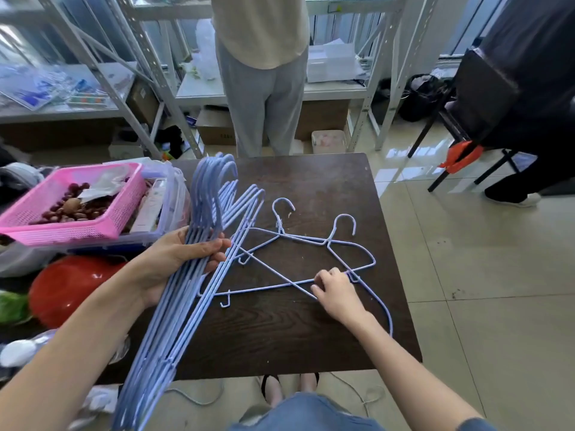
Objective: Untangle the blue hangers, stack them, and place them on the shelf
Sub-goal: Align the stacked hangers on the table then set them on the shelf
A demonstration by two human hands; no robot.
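Blue wire hangers are mostly gathered already: the left hand (183,259) is gripping a stack (186,293) with fingers curled round it, hooks aligned, held over the bench (311,337). Two, perhaps three, loose hangers (298,244) are lying crossed on the bench; the right hand (334,292) is pinching their wires. Shelving (326,91) is waiting beyond.

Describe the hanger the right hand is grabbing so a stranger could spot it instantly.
On the dark wooden table, two loose blue hangers lie crossed beside the held stack. The right hand pinches the right-hand hanger. Its hook sits nearer the table's right edge than its neighbour's.
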